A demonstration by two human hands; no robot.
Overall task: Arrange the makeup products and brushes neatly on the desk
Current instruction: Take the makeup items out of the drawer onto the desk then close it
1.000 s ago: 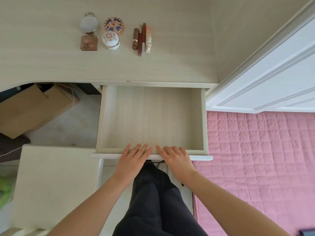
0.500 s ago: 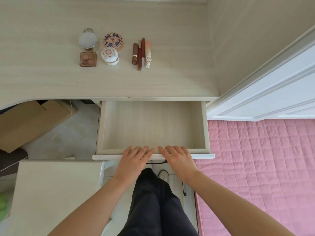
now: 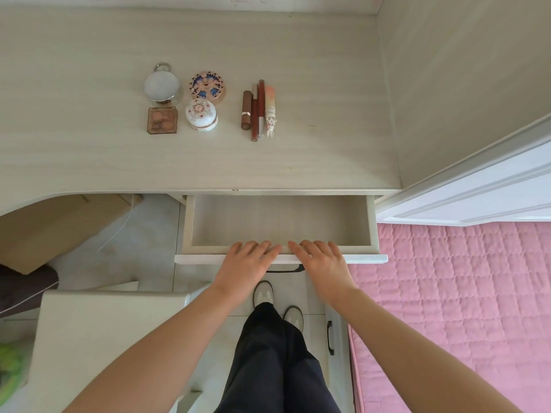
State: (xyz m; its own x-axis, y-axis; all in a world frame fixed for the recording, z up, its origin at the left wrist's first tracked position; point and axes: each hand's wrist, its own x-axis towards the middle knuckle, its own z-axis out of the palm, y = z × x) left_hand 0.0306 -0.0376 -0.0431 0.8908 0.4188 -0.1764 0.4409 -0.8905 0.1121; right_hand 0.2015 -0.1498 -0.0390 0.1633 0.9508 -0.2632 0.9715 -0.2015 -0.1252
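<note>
Clerk: Entry 1, the drawer (image 3: 280,222)?

Keeper: Pale wood; pulled part-way out from under the desk (image 3: 89,150); dark handle (image 3: 284,270) below its front.

Clerk: Hands?

Keeper: 2; left hand (image 3: 243,265) and right hand (image 3: 323,263) lie side by side on the drawer's front rim; fingers straight and flat; each grip slack, clasping nothing.

Clerk: Makeup?

Keeper: 8 pieces, all on the desk beyond the drawer. Beyond its left corner, a block of 4; round mirror (image 3: 161,86) and patterned round compact (image 3: 207,85) farther from the drawer; square blush compact (image 3: 162,120) and white domed jar (image 3: 202,114) nearer it. Beyond the drawer's left half, 4 sticks laid side by side, close-packed; brown lipstick tube (image 3: 246,110); 2 red-brown pencils (image 3: 254,114); peach tube (image 3: 270,110) with a rabbit-shaped end pointing toward the drawer.

Clerk: Sundries?

Keeper: Pink quilted mat (image 3: 462,293) right of the drawer; cardboard box (image 3: 44,228) left of it, under the desk.
</note>
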